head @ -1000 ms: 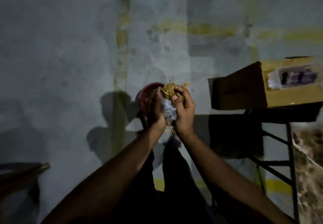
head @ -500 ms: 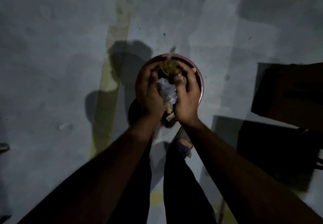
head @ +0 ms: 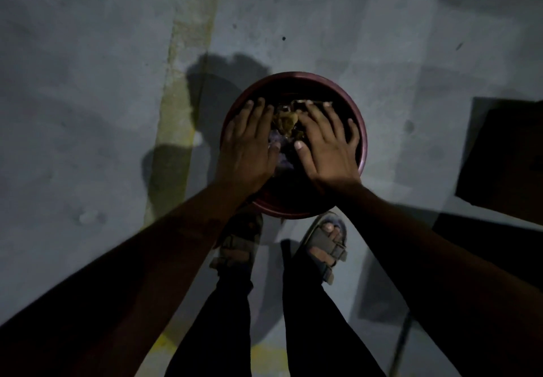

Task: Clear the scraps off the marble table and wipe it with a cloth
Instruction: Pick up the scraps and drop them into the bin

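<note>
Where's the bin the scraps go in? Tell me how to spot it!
Look at the grey concrete floor, just ahead of the sandalled feet. The round bin sits under both open hands: the only dark red, ring-rimmed thing there.

Bin (head: 363, 144) is showing a dark maroon rim, with a near-black inside. Scraps (head: 284, 120) in it are showing dull yellow-brown, with a pale bluish-white crumpled bit (head: 277, 141) at their near edge. Floor (head: 88, 82) is reading grey and mottled with darker spots; a worn yellowish stripe (head: 179, 106) is running along it left of the bin, and brighter yellow paint (head: 264, 351) is showing near the bottom edge. Sandals (head: 324, 247) are looking grey-brown. Trousers (head: 305, 318) are showing black.
</note>
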